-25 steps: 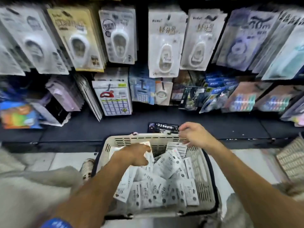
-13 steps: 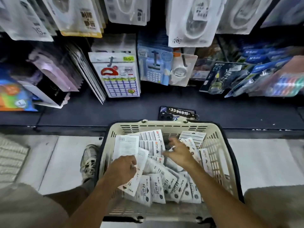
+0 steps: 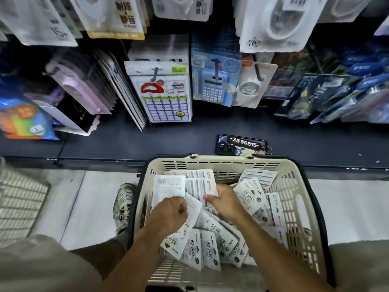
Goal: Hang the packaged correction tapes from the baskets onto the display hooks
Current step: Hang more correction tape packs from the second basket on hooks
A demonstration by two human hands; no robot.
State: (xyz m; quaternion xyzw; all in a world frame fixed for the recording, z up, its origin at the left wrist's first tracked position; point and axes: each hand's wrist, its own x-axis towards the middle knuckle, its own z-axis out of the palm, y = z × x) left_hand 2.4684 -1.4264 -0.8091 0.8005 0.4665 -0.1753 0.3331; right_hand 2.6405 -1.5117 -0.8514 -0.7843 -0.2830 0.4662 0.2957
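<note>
Since the earlier frame the right hand (image 3: 226, 202) has shifted leftward to pinch packets beside the left hand (image 3: 170, 214) gripping its stack (image 3: 168, 187) inside the basket (image 3: 294, 199); card holes should be aligned before lifting.

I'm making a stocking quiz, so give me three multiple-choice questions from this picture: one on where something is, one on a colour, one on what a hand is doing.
1. Where does the phone lie?
A. in the basket
B. on the dark shelf behind the basket
C. on the floor

2. What colour is the basket?
A. cream
B. red
C. green

3. What is the left hand doing?
A. hanging open
B. gripping correction tape packs
C. touching a hook

Answers: B, the phone rests on the shelf just past the rim; A, the slotted walls are cream; B, the fingers curl round packs inside the basket.
</note>
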